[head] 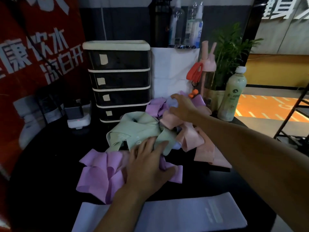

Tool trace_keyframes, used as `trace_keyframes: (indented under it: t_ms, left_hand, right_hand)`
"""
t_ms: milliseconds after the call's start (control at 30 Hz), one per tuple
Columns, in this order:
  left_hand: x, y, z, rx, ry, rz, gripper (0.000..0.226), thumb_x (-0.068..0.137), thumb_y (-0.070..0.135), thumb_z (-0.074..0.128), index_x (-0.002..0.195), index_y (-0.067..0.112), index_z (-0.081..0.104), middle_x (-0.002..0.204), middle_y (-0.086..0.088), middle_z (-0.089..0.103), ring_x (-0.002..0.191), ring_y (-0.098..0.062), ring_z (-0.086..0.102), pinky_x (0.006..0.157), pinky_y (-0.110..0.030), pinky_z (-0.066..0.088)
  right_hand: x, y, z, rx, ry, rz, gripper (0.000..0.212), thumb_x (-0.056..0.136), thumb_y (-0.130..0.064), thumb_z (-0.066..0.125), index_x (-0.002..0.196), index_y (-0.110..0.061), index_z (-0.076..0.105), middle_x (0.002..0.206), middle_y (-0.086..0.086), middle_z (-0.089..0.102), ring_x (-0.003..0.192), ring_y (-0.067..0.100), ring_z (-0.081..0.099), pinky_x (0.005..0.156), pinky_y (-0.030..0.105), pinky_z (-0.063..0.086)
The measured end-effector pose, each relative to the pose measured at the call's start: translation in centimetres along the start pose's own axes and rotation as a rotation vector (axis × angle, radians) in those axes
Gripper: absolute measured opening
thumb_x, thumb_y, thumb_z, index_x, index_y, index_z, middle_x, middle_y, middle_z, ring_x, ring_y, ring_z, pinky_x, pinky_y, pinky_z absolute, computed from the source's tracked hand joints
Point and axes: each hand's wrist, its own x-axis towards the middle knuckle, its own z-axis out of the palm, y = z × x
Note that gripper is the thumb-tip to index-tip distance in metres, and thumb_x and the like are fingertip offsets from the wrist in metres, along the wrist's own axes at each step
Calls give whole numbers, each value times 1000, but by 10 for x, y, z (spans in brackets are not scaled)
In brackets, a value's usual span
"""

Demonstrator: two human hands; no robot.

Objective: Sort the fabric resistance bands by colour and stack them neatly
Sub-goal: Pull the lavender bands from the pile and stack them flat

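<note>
On dark table (50, 164) | left hand (147, 164) flat on green band (133, 129) | right hand (182, 105) grips lavender band (173, 102) beyond.

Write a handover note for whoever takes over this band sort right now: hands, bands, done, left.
Left hand: open, pressing on the green bands mid-pile.
Right hand: grips a far pale band at the back of the pile.
Purple bands and pink bands lie tangled with the green on the table.
Done: one flat pale band laid out at the near edge.
Left: sort every colour and stack.
</note>
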Motion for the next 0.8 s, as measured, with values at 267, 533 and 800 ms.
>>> trace_keyframes:
  t_ms: [267,533,800]
  left_hand:
    - [0,-1,4,-47,58,10,81,63,65,39,139,41,47,150,8,41,144,-16,32,113,-42,23]
    - [0,-1,1,-58,38,28,78,68,69,39,143,45,37,155,11,32,147,-13,22,116,-38,17]
    - [-1,10,-9,-284,143,60,61,77,66,55,134,47,51,152,13,33,143,-8,27,114,-38,26]
  right_hand:
    - [25,8,17,158,150,179,42,87,-9,60,128,-10,55,125,18,58,113,34,55,93,35,45]
    - [8,-14,-16,120,266,-43,15,83,0,60,94,2,70,102,14,70,93,27,63,76,29,46]
    - [-34,-48,-80,368,311,-139,20,84,-5,69,103,-7,66,69,-3,56,61,9,52,55,15,45]
